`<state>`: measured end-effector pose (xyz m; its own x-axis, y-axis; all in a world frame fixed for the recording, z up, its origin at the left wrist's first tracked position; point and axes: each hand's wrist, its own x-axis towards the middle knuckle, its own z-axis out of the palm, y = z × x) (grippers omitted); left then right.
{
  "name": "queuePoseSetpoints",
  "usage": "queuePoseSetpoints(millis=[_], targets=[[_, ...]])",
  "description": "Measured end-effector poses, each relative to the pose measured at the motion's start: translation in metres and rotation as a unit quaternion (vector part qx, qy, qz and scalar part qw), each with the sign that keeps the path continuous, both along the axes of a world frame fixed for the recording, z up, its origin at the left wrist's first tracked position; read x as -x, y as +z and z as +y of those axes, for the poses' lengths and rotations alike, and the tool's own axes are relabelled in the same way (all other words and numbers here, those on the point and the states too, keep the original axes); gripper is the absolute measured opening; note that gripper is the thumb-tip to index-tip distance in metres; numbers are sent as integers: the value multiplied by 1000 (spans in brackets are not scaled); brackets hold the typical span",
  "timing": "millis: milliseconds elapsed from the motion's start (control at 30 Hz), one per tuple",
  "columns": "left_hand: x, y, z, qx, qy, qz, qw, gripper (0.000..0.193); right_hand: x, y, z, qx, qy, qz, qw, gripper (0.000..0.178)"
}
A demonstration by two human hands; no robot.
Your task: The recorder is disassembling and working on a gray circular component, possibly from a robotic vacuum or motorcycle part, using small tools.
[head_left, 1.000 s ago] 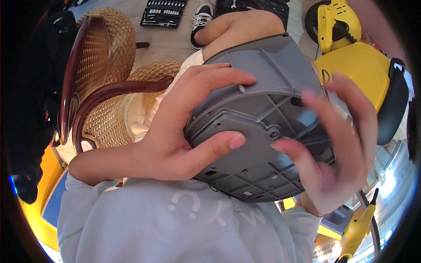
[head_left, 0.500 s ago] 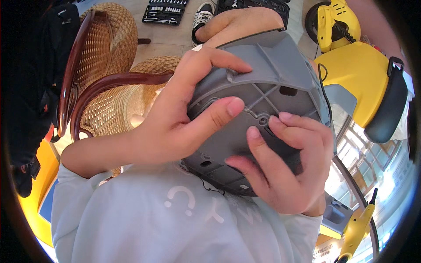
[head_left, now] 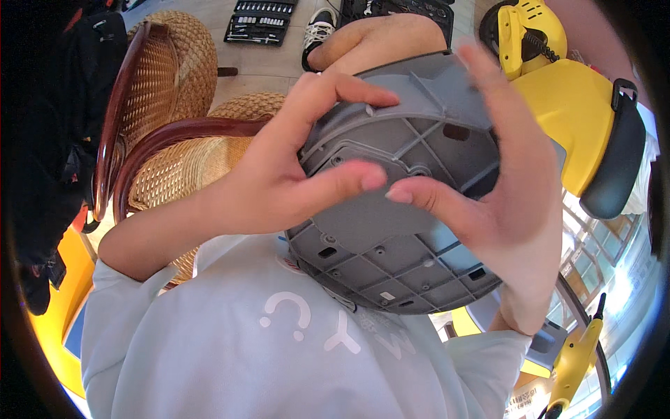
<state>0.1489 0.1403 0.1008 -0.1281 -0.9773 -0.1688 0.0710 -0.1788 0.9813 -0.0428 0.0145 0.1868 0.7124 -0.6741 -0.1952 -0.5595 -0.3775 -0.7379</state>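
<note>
A rounded grey plastic shell point(head_left: 370, 216), ribbed and dotted with screw bosses and slots, rests tilted against my shirt front. My left hand point(head_left: 279, 174) clasps its left side, the index finger lying along the upper ribs and the thumb stretched across the face. Over the right side, my right hand point(head_left: 513, 202) is spread wide; its index finger is smeared by motion at the top right corner. The right thumb points at the left thumb near a screw boss, and no object shows in its fingers. Whether that palm touches the shell's edge is hard to tell.
Woven chairs point(head_left: 185, 160) with dark red wooden arms stand at the left. On the floor ahead lie an open socket set point(head_left: 257, 21) and a second tool case point(head_left: 443, 14). Yellow machine parts point(head_left: 565, 112) fill the right, with a yellow power tool point(head_left: 578, 359) lower down.
My right hand has left the screw boss, moved up and right, and opened out. More of the shell's lower face shows. The left hand keeps its hold.
</note>
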Motion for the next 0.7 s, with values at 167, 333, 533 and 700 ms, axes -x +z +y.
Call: queuePoseSetpoints(millis=[167, 333, 533, 700], targets=[[-5, -7, 6, 11, -13, 56, 998, 84, 2, 0, -18, 99, 128, 77, 984, 81], [-5, -5, -4, 62, -4, -4, 998, 84, -1, -2, -18, 94, 113, 68, 987, 71], [6, -7, 1, 45, 55, 42, 997, 97, -5, -6, -21, 102, 92, 62, 989, 61], [20, 8, 21, 66, 97, -25, 993, 106, 1, -10, -21, 102, 75, 50, 991, 57]])
